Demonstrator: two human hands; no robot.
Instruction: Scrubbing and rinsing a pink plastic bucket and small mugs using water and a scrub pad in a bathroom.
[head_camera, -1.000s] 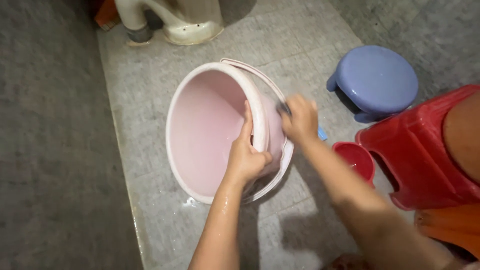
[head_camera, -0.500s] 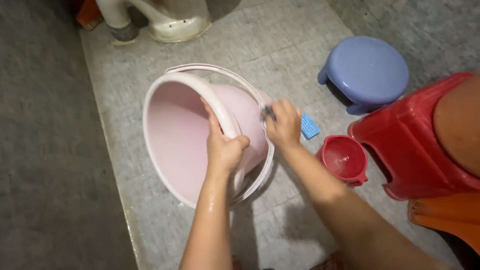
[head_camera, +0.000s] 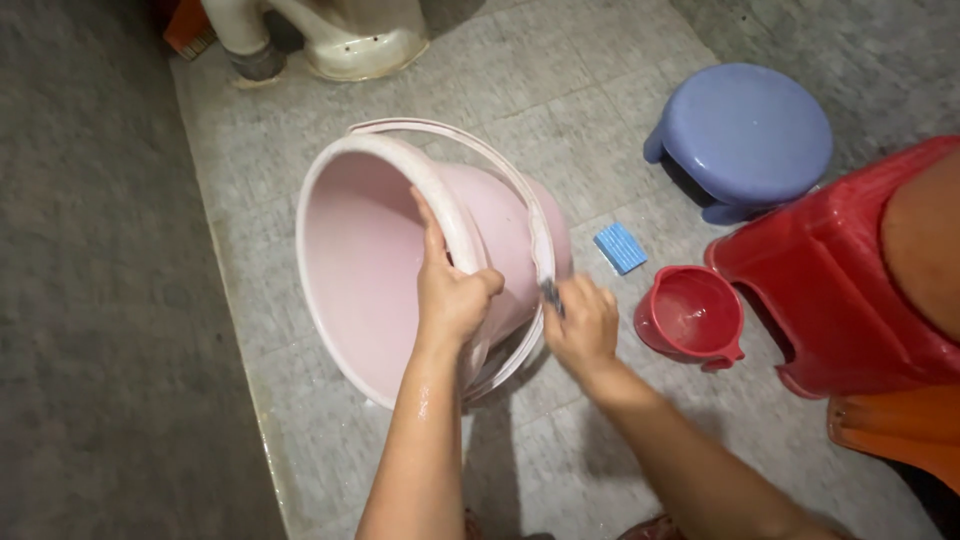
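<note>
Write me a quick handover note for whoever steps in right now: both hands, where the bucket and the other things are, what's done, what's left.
Left hand: gripping the rim of the pink bucket, holding it tipped on its side on the tiled floor, mouth toward the left.
Right hand: pressing a small dark scrubber against the bucket's outer wall by the handle.
Nearby: blue sponge lying on the floor, red scoop beside the red stool, blue stool beyond.
Done: cannot tell how much is clean.
Left: outside apparently being scrubbed; probably rinsing afterwards.
</note>
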